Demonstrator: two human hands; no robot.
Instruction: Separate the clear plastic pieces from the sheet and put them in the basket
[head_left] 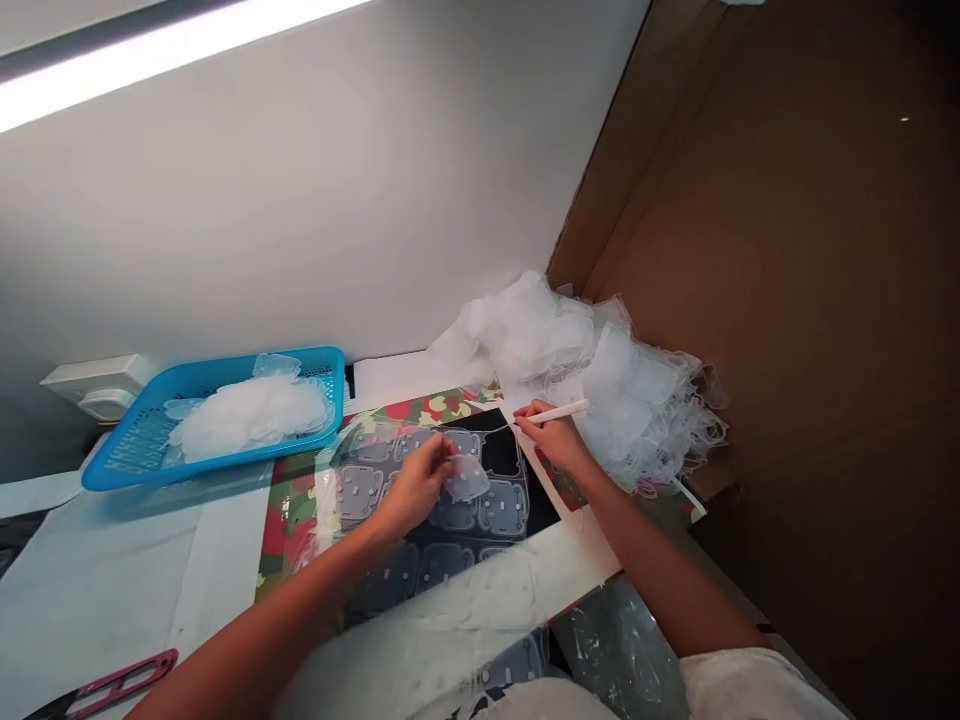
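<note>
My left hand (424, 478) pinches a small translucent plastic piece (466, 478) with rounded edges, just above a clear sheet. That sheet (448, 515) carries rows of similar rounded outlines with small dots and lies over a black surface (541, 512). In my right hand (553, 437) is a white pen-shaped tool (564, 411), its back end pointing right; its tip is hidden by the fingers. A thin pale strand (496, 430) runs from the right fingertips toward the sheet. One dark gap in the sheet's outlines shows between the hands.
A blue basket (337, 395) holding a heap of translucent pieces (251, 415) stands at the left. Behind my right hand rises a pile of thin white scraps (547, 335) against a brown panel (787, 300). A pink-handled cutter (124, 688) lies front left.
</note>
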